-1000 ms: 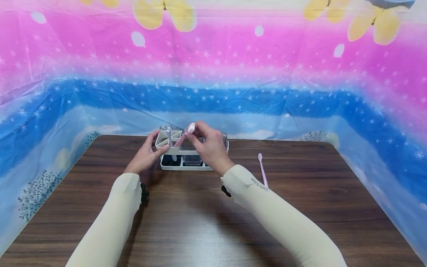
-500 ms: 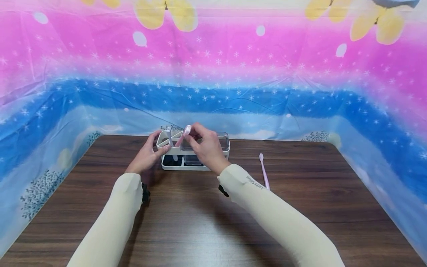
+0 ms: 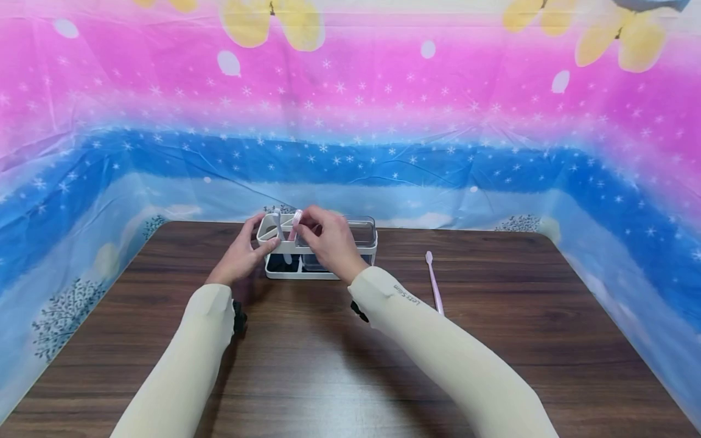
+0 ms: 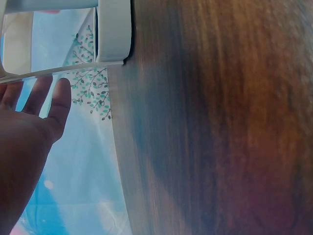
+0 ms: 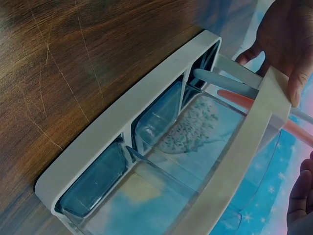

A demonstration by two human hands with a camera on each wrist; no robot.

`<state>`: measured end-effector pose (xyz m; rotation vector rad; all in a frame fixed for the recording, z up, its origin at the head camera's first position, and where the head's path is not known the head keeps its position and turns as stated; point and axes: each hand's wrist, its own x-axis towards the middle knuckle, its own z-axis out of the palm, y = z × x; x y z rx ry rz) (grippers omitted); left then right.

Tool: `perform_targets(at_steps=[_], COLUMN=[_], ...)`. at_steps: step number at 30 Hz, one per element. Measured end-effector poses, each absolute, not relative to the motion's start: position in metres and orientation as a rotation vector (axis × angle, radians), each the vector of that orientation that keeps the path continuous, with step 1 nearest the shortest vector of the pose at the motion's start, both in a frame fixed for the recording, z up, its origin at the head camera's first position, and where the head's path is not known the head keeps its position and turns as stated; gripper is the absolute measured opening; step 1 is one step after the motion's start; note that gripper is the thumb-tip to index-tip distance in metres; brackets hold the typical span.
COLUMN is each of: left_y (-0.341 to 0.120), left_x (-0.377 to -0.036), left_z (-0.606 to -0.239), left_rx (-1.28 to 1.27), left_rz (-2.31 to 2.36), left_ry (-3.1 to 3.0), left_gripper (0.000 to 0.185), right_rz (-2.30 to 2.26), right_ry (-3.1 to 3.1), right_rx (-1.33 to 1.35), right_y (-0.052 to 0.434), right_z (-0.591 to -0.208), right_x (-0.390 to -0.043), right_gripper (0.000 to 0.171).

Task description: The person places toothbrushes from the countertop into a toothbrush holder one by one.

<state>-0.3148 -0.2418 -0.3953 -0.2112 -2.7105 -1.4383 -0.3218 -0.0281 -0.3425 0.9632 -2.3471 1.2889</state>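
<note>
A white two-tier toothbrush holder (image 3: 301, 275) stands toward the back of the table. My left hand (image 3: 240, 255) holds its left end, thumb on the front rim and fingers round the far side. My right hand (image 3: 334, 240) pinches a pink toothbrush (image 3: 297, 218) just below its bristle head. In the right wrist view the lower end of that pink handle (image 5: 234, 99) hangs inside the holder, short of the base. Beside it a pale grey toothbrush (image 5: 222, 81) leans in the left part, its end in the base tray. Clear cups (image 5: 195, 142) fill the holder's other openings.
Another pink toothbrush (image 3: 434, 283) lies on the wooden table (image 3: 493, 340), right of the holder. A patterned cloth backdrop (image 3: 350, 164) rises right behind the table's back edge and along both sides.
My right hand has moved left and slightly down with the pink toothbrush, which now stands more upright, close to the grey one. The left hand stays on the holder.
</note>
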Motion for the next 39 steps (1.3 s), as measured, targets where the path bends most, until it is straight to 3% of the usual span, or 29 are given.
perform_targets(at_steps=[39], left_y=[-0.247], left_x=[-0.315], left_z=[-0.397], left_rx=[-0.238], left_rz=[-1.449], left_ry=[-2.717], left_gripper=[0.083], right_rz=[1.253], right_ry=[-2.546], right_rx=[0.882], right_y=[-0.041], right_z=[-0.349], right_x=[-0.335], right_gripper=[0.009])
